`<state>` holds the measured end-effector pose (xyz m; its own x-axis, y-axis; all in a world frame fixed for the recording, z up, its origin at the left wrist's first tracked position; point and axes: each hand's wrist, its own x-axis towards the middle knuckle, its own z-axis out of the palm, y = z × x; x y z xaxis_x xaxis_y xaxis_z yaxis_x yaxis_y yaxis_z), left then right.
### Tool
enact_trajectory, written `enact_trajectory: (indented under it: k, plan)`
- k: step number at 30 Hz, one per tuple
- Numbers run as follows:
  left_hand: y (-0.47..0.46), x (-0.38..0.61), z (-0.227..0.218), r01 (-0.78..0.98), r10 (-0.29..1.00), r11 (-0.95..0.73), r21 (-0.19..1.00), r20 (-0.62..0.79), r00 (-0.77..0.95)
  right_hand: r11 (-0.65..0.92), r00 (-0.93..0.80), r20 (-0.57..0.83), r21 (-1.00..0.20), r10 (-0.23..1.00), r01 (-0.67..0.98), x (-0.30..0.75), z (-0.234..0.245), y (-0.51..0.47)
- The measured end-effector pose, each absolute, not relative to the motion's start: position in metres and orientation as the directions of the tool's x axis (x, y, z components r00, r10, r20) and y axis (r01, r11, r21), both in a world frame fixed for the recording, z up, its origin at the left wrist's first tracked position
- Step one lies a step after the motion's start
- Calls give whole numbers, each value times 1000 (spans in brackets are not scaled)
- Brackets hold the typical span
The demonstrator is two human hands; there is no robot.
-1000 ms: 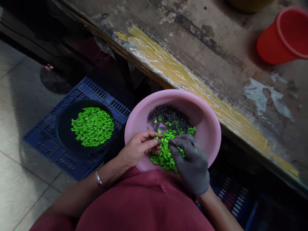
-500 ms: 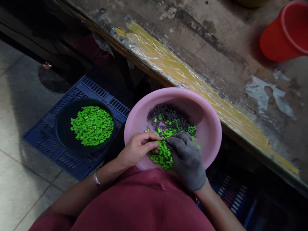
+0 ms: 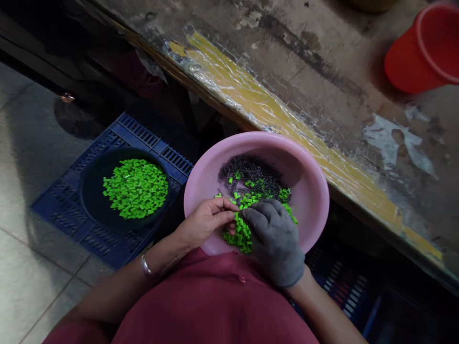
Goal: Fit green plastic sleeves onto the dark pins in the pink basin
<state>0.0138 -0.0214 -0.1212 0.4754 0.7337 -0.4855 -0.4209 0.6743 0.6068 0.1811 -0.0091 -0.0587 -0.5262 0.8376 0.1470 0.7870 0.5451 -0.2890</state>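
A pink basin (image 3: 195, 184) stands in front of my body. Inside it lie loose small green plastic pieces (image 3: 239, 236) at the near side and a heap of thin dark metal-looking parts (image 3: 247, 165) at the far side. My bare left hand (image 3: 210, 220) is over the basin's left part, thumb and forefinger pinched. Facing it, almost tip to tip, my right hand (image 3: 274, 236) in a grey glove is closed over the green pieces. Whatever sits between the fingertips is too small and covered to make out.
To the left, a dark round bowl (image 3: 89, 191) full of green pieces rests on an upturned blue plastic crate (image 3: 96, 246). A worn worktop (image 3: 322, 91) with a taped yellow edge (image 3: 244, 81) runs beyond the basin. A red bucket (image 3: 405, 62) stands on it.
Both hands stay pinched over the basin, with the right fingertips shifted slightly left. The whole view has shifted a little; the bowl and basin stand as before.
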Motion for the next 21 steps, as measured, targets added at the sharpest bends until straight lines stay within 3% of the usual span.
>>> enact_trajectory:
  k: [6, 13, 17, 21]
  plan:
    - [-27, 25, -122, -476, 735, 678, 561, -526, 428, 512, -475, 193, -325, 859, 795, 182, -65, -19]
    - [-25, 32, -118, -412, 819, 572, 709, -465, 338, 509, -429, 283, -348, 858, 788, 184, -75, -17]
    - [-20, 27, -102, -347, 908, 407, 845, -333, 253, 468, -417, 213, -347, 884, 813, 194, -78, -23]
    - [-19, 24, -97, -229, 966, 178, 957, -125, 226, 479, -443, 192, -446, 876, 756, 214, -86, -31]
